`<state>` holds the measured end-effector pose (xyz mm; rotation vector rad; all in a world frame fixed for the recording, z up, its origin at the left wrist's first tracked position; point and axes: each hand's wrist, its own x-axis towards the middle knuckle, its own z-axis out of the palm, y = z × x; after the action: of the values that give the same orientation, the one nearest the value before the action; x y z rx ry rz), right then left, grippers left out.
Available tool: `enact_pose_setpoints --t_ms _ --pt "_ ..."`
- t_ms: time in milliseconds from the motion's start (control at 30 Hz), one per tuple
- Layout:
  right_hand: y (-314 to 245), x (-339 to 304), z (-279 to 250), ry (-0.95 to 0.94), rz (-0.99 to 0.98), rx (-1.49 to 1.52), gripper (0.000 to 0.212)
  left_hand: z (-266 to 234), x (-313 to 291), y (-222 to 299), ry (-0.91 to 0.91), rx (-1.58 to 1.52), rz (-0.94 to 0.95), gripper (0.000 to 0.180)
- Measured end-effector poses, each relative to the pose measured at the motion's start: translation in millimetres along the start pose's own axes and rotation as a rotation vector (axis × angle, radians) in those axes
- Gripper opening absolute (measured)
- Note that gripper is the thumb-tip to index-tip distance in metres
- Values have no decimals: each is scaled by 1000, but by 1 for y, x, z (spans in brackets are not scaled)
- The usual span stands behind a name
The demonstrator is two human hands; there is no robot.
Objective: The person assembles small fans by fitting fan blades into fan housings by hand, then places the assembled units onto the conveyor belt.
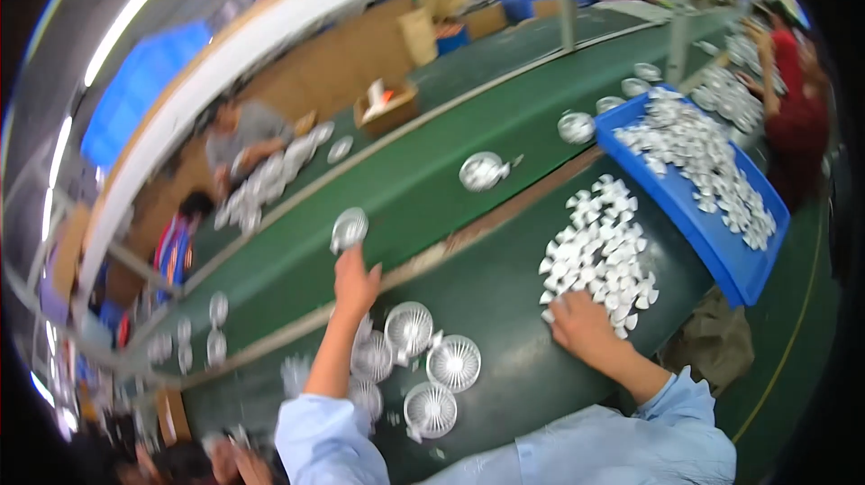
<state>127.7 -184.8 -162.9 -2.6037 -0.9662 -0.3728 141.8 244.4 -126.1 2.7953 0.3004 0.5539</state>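
My left hand [357, 285] reaches over the green belt, its thumb spread away from the fingers. Its fingertips meet the lower edge of a round, ribbed white fan cage [350, 227]; the far side of the fingers is hidden. On the near table, my right hand [584, 323] is curled at the lower left edge of a heap of small white fan blades [596, 251]. A white blade [547, 315] shows at its fingertips. Several more fan cages [453, 363] lie together right of my left forearm, some partly hidden by it.
A blue tray [712, 255] of fan blades stands right of the heap. Fan parts, including a cage [483, 171], sit along the belt [419, 192]. A white post [678, 16] rises beyond it. Other people work across the belt and at the far right.
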Motion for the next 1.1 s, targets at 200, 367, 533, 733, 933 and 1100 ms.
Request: enact_pose_setpoints --t_ms 200,367,533,733,933,1100 --pt "15 4 -5 315 117 251 23 67 63 -85 -37 305 -54 45" --pt "10 -4 -16 196 251 693 24 70 78 -41 8 456 6 21" --pt "10 -7 -7 -254 261 727 23 24 26 98 -174 141 456 15" --pt "-6 -18 -14 -136 -11 334 31 20 -36 167 -567 -284 333 31" --pt "-37 -35 -8 -207 -53 393 20 69 -15 155 -252 -108 373 29" --pt "-40 -46 -12 -257 -78 303 20 63 -15 163 -491 -319 99 29"
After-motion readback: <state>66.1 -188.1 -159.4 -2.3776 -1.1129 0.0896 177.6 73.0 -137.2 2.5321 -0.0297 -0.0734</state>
